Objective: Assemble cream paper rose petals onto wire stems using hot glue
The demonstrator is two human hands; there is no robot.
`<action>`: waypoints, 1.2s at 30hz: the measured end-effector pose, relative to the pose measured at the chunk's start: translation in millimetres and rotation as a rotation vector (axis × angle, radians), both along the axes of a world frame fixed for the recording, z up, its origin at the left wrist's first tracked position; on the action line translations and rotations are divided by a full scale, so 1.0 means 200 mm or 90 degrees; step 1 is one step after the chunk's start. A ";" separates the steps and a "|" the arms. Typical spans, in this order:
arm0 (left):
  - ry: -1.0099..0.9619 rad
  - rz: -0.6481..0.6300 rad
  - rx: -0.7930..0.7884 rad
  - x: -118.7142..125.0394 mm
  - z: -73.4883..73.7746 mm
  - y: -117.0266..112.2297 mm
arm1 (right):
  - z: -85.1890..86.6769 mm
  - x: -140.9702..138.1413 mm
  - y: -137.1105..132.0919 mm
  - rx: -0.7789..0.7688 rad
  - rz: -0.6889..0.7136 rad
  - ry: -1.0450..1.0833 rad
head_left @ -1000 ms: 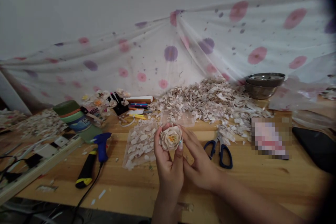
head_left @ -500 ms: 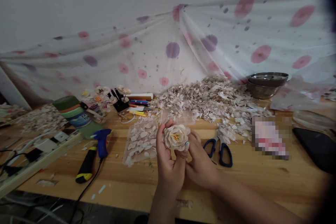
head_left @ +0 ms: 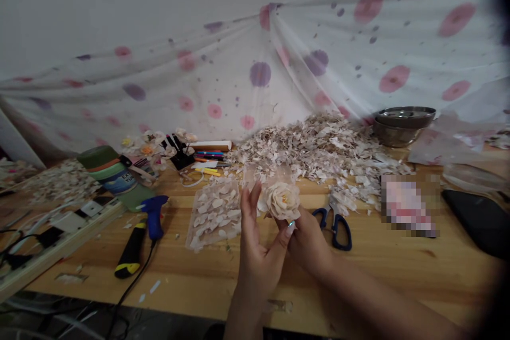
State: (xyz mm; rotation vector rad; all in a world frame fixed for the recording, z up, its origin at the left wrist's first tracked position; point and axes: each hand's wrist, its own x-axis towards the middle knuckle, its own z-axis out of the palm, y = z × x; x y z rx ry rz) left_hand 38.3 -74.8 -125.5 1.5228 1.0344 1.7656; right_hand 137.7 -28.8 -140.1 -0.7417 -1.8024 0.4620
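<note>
A cream rose-shaped flower (head_left: 282,200) made of layered petals with a yellow centre is held above the wooden table (head_left: 398,271). My right hand (head_left: 308,244) grips it from below and behind. My left hand (head_left: 258,247) is beside it on the left, palm up, fingers spread, its thumb tip just under the flower. A clear sheet with loose pale petals (head_left: 215,212) lies just left of my hands.
Blue-handled scissors (head_left: 338,226) lie right of my hands. A blue and black glue gun (head_left: 141,234) with its cord lies at left. A large heap of petal scraps (head_left: 319,151), pens (head_left: 209,162), a metal bowl (head_left: 402,125) and a dark phone (head_left: 478,220) sit around.
The flower has moved right and slightly up. My left hand has let go of it and spread its fingers, while my right hand now carries it.
</note>
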 end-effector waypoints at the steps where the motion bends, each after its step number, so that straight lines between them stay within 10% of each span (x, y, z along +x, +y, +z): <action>1: 0.012 0.001 -0.022 0.01 0.00 0.00 | 0.00 0.00 0.00 0.014 -0.006 0.003; 8: 0.095 0.135 -0.019 0.05 -0.07 -0.01 | 0.06 0.02 -0.01 0.053 -0.050 -0.044; 21: 0.203 0.057 0.018 -0.06 -0.06 0.03 | 0.05 0.04 0.02 0.047 -0.040 -0.090; 28: 0.123 0.139 -0.052 -0.13 0.00 0.06 | 0.08 -0.01 -0.04 -0.134 0.017 -0.101; 36: -0.134 0.210 -0.199 -0.20 0.00 0.06 | 0.05 -0.06 -0.07 -0.690 0.413 0.053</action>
